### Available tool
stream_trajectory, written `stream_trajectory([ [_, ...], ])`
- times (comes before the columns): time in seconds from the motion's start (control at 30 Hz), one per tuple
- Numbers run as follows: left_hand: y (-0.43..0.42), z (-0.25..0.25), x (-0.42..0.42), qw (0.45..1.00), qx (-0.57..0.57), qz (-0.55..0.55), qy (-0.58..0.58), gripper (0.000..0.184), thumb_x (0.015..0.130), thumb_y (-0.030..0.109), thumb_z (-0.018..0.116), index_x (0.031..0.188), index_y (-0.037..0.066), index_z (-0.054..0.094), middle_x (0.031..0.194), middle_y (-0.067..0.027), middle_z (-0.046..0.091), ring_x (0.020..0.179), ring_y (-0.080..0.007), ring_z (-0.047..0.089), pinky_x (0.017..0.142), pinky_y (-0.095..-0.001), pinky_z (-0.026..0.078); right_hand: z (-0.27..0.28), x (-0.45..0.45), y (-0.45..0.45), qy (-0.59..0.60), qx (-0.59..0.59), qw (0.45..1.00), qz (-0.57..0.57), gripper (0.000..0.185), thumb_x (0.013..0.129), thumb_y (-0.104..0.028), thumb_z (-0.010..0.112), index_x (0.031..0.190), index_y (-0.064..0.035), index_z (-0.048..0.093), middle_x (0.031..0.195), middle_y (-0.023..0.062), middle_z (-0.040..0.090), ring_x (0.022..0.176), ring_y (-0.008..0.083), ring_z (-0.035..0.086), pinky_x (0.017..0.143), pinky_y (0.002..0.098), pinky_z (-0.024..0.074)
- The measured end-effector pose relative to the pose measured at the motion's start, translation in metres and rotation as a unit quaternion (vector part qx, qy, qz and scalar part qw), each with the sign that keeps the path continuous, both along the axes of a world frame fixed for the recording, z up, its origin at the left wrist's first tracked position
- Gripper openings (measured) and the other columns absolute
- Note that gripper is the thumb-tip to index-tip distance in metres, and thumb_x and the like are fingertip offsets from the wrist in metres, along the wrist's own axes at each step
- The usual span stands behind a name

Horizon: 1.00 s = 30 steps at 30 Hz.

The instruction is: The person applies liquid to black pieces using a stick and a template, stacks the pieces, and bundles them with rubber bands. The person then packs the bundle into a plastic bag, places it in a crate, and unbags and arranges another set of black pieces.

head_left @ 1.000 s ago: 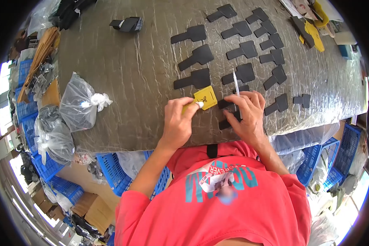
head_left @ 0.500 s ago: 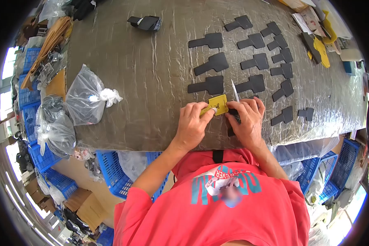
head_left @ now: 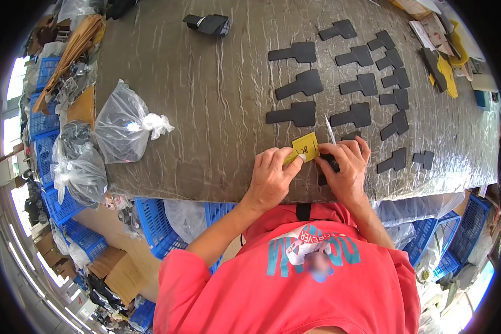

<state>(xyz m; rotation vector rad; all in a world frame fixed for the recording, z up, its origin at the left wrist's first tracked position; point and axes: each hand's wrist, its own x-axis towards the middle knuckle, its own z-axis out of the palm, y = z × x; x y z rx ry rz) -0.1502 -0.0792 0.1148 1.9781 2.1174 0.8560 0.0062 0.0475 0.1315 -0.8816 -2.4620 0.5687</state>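
Head view: we found the yellow card (head_left: pixel 306 143), dark marks on its face, between the two hands, slanted near the close edge of the table (head_left: pixel 222 145).
Left hand (head_left: pixel 270 173): pinched the card at its lower left, thumb over the face.
Right hand (head_left: pixel 348 167): fingers curled about a white pen-like tool (head_left: pixel 330 129), its tip pointing away from the wearer; fingertips lay at the card's right edge, contact uncertain to us.
Covered black pieces (head_left: pixel 333 162): partly hidden by the right hand; we could not tell whether any was gripped.
Loose black pieces (head_left: pixel 352 115): paddle-shaped, spread in rough columns beyond and right of the hands.
Outer table: we noted a dark bundle (head_left: pixel 210 24) at the far side and a knotted clear bag (head_left: pixel 121 125) at left.
Card risk: we judged that a slackened left pinch could let the card twist or slide.
Tool risk: we judged that a swing of the right wrist could mark the nearby black piece.
Crowding risk: we judged that a dragging right palm could shift the pieces beneath.
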Motion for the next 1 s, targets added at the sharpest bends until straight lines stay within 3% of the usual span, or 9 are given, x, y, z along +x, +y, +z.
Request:
stream_trajectory([
  [0.4, 0.001, -0.003, 0.001, 0.998, -0.003, -0.017, 0.065, 0.04, 0.081, 0.009, 0.062, 0.118, 0.023, 0.069, 0.111, -0.0075, 0.057, 0.097, -0.0245, 0.052, 0.081, -0.0375, 0.04, 0.002, 0.0, 0.002, -0.013, -0.013, 1.0, 0.01, 0.031, 0.071, -0.009, 0.078, 0.1, -0.014, 0.065, 0.081, -0.0027, 0.065, 0.086, 0.0187, 0.06, 0.102, 0.0444, 0.0344],
  [0.6, 0.0, -0.002, -0.001, 0.997, -0.008, -0.021, 0.069, 0.042, 0.079, 0.008, 0.063, 0.118, 0.023, 0.068, 0.111, -0.0078, 0.056, 0.098, -0.0249, 0.052, 0.081, -0.038, 0.04, 0.029, 0.004, 0.006, 0.043, -0.087, 0.995, -0.018, 0.027, 0.083, -0.002, 0.065, 0.108, -0.0105, 0.062, 0.092, -0.0001, 0.07, 0.096, 0.0209, 0.062, 0.103, 0.0474, 0.0349],
  [0.63, 0.0, -0.002, 0.0, 0.997, -0.01, -0.021, 0.067, 0.042, 0.079, 0.008, 0.064, 0.118, 0.023, 0.068, 0.111, -0.0078, 0.056, 0.098, -0.025, 0.052, 0.081, -0.0381, 0.04, 0.033, 0.005, 0.008, 0.056, -0.085, 0.995, -0.02, 0.026, 0.088, -0.003, 0.061, 0.112, -0.0093, 0.062, 0.092, 0.0005, 0.07, 0.093, 0.0209, 0.061, 0.103, 0.0472, 0.0354],
  [0.77, 0.0, -0.001, 0.0, 0.997, -0.017, -0.021, 0.067, 0.045, 0.076, 0.006, 0.066, 0.118, 0.023, 0.067, 0.111, -0.0078, 0.056, 0.099, -0.0255, 0.053, 0.082, -0.0388, 0.04, 0.048, 0.011, 0.016, 0.039, -0.086, 0.996, 0.003, 0.027, 0.088, -0.007, 0.063, 0.115, -0.0089, 0.066, 0.087, 0.0011, 0.067, 0.087, 0.0214, 0.06, 0.101, 0.0447, 0.036],
  [1.0, 0.0, -0.002, 0.001, 0.998, -0.004, -0.017, 0.068, 0.044, 0.077, 0.005, 0.067, 0.117, 0.022, 0.068, 0.111, -0.0077, 0.056, 0.099, -0.0258, 0.053, 0.083, -0.0393, 0.04, 0.036, 0.002, 0.015, 0.041, -0.029, 0.998, 0.029, 0.012, 0.085, -0.008, 0.067, 0.097, -0.009, 0.067, 0.082, 0.0031, 0.063, 0.084, 0.0234, 0.058, 0.095, 0.0428, 0.0366],
])
